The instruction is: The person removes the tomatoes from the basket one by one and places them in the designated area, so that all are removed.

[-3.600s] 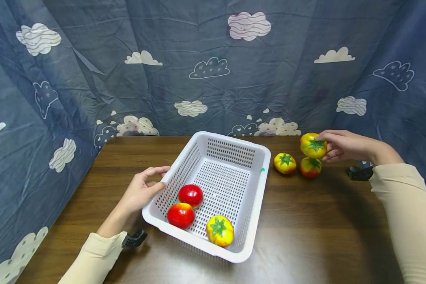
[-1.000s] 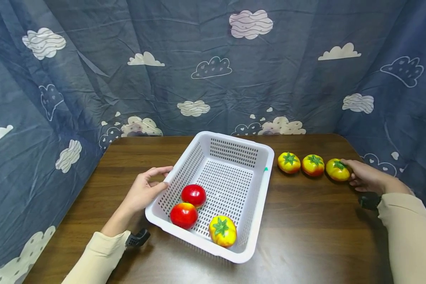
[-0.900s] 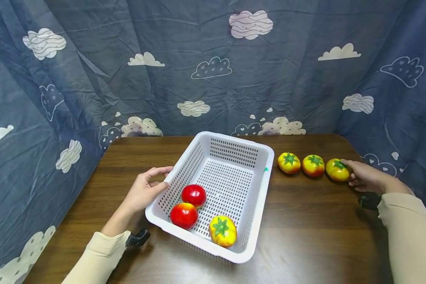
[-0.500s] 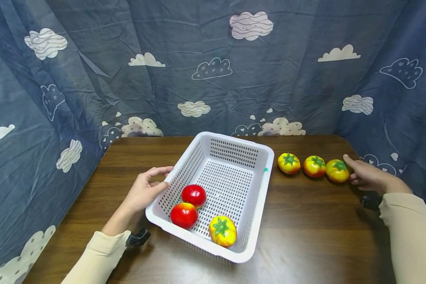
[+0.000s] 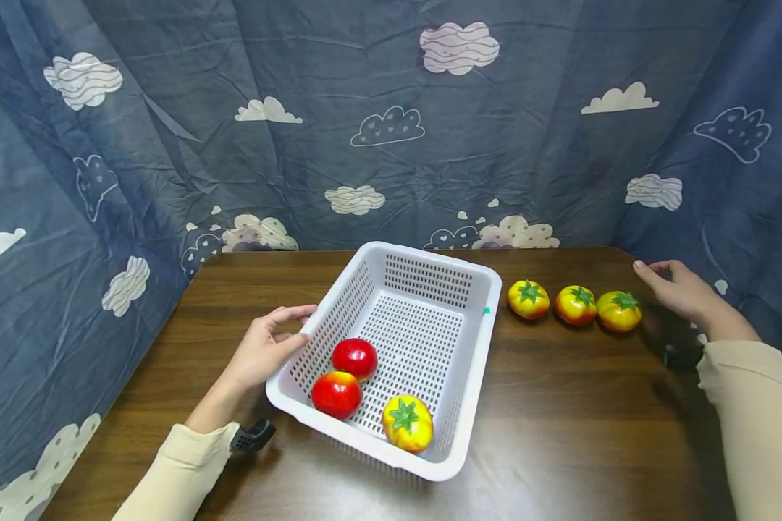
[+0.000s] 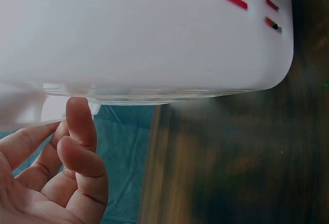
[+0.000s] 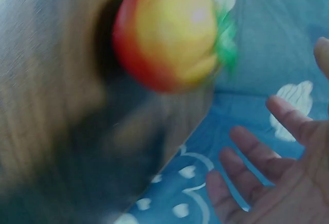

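Note:
My left hand (image 5: 267,349) pinches the left rim of a white plastic basket (image 5: 478,347) between thumb and fingers; the left wrist view shows the fingers (image 6: 82,172) at the rim's edge. Two red tomatoes, one behind (image 5: 355,359) and one in front (image 5: 336,395), lie in the basket with a yellow tomato (image 5: 408,424) bearing a green star-shaped leaf. Right of the basket, three yellow-red tomatoes (image 5: 528,299) (image 5: 576,305) (image 5: 619,311) form a row. My right hand (image 5: 680,289) hovers just right of the last one, fingers spread and holding nothing.
Everything stands on a brown wooden table (image 5: 560,420). Behind it and at both sides hangs a dark blue cloud-print curtain (image 5: 313,174). The basket's right wall lies close to the row's leftmost tomato.
My right hand set its tomato down at the row's right end, let go and lifted away. The middle and right tomatoes now sit closer together. My left hand stays at the rim.

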The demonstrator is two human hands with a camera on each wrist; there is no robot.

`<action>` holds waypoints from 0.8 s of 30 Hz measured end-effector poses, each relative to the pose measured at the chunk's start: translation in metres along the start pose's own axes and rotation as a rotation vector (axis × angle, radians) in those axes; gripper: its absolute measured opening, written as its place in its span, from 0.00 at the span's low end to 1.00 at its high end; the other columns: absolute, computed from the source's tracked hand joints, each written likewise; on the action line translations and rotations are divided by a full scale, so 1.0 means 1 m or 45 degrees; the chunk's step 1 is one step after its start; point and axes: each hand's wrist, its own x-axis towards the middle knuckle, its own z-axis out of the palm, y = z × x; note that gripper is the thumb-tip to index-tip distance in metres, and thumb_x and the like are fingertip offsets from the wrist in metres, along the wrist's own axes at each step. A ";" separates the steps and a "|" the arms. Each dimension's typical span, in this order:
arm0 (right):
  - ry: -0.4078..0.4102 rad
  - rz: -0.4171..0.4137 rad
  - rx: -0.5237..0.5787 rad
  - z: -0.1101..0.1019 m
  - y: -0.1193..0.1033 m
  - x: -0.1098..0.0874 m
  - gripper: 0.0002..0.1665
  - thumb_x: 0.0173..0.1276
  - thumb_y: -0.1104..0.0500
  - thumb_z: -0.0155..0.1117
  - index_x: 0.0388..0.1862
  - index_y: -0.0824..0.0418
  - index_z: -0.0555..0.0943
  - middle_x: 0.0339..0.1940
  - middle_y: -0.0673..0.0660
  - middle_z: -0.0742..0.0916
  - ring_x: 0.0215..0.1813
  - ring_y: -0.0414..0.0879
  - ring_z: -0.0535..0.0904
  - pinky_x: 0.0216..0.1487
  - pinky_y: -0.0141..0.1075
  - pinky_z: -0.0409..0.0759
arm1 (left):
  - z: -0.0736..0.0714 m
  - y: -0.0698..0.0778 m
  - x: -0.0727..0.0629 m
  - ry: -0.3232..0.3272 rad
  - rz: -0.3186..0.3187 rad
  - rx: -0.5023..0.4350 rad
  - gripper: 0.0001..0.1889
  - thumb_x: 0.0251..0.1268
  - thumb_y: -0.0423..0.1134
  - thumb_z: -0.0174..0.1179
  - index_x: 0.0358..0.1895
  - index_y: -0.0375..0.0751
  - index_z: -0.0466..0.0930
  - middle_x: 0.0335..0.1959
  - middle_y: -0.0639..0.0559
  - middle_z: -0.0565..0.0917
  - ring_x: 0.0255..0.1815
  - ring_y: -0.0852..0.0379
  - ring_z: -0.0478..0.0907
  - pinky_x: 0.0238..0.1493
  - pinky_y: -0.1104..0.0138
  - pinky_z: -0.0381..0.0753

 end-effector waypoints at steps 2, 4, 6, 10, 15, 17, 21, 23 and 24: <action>0.094 -0.016 -0.043 -0.001 -0.009 0.001 0.55 0.85 0.31 0.31 0.76 0.83 0.51 0.71 0.92 0.60 0.71 0.88 0.59 0.72 0.80 0.62 | -0.001 -0.001 -0.001 0.002 0.000 0.001 0.25 0.73 0.29 0.62 0.72 0.35 0.79 0.59 0.31 0.77 0.43 0.41 0.93 0.42 0.56 0.95; 0.165 -0.040 -0.070 -0.001 -0.018 0.001 0.53 0.85 0.31 0.34 0.75 0.82 0.55 0.69 0.91 0.64 0.70 0.87 0.58 0.71 0.79 0.61 | -0.002 -0.001 -0.001 0.006 -0.002 0.007 0.25 0.72 0.29 0.62 0.72 0.36 0.79 0.59 0.31 0.78 0.42 0.42 0.93 0.41 0.56 0.95; 0.206 -0.068 -0.087 -0.002 -0.028 0.000 0.51 0.86 0.32 0.36 0.75 0.80 0.57 0.67 0.89 0.66 0.69 0.86 0.57 0.67 0.79 0.60 | -0.001 -0.002 0.000 0.008 -0.008 0.008 0.25 0.72 0.29 0.62 0.71 0.36 0.79 0.59 0.32 0.78 0.41 0.43 0.93 0.41 0.57 0.95; 0.252 -0.138 -0.119 -0.002 -0.050 -0.002 0.49 0.85 0.32 0.43 0.75 0.77 0.60 0.65 0.86 0.68 0.66 0.84 0.56 0.60 0.77 0.60 | 0.000 -0.002 0.002 0.008 -0.009 0.003 0.25 0.72 0.30 0.63 0.71 0.37 0.80 0.59 0.32 0.78 0.40 0.43 0.93 0.40 0.56 0.95; 0.269 -0.270 -0.131 -0.001 -0.089 -0.002 0.46 0.83 0.36 0.51 0.75 0.75 0.62 0.65 0.84 0.69 0.67 0.83 0.57 0.64 0.77 0.58 | 0.000 -0.003 0.000 0.019 -0.007 0.004 0.25 0.72 0.29 0.63 0.72 0.36 0.79 0.59 0.31 0.78 0.41 0.42 0.93 0.41 0.56 0.95; 0.237 -0.305 -0.131 0.000 -0.106 -0.003 0.46 0.83 0.36 0.53 0.76 0.74 0.62 0.67 0.84 0.69 0.69 0.82 0.59 0.68 0.78 0.59 | 0.000 -0.003 0.001 0.022 -0.014 0.006 0.25 0.72 0.29 0.63 0.72 0.36 0.79 0.60 0.32 0.78 0.41 0.42 0.93 0.41 0.56 0.95; 0.133 -0.347 -0.124 0.003 -0.137 -0.008 0.48 0.80 0.35 0.58 0.78 0.70 0.61 0.70 0.82 0.70 0.69 0.79 0.65 0.70 0.79 0.67 | 0.000 -0.003 0.003 0.025 -0.011 0.004 0.25 0.72 0.30 0.63 0.72 0.37 0.80 0.59 0.32 0.78 0.42 0.41 0.93 0.41 0.55 0.95; 0.079 -0.381 -0.131 0.006 -0.151 -0.011 0.47 0.79 0.35 0.60 0.78 0.68 0.62 0.70 0.80 0.71 0.69 0.77 0.69 0.69 0.77 0.70 | 0.000 -0.002 0.003 0.024 -0.007 0.001 0.25 0.72 0.30 0.63 0.72 0.36 0.79 0.59 0.32 0.78 0.43 0.40 0.93 0.41 0.54 0.95; 0.056 -0.406 -0.139 0.008 -0.158 -0.012 0.46 0.79 0.36 0.62 0.78 0.68 0.63 0.69 0.80 0.73 0.68 0.76 0.71 0.68 0.76 0.72 | 0.000 -0.002 0.003 0.026 -0.008 -0.002 0.25 0.72 0.30 0.63 0.72 0.37 0.80 0.59 0.32 0.78 0.43 0.39 0.93 0.41 0.54 0.95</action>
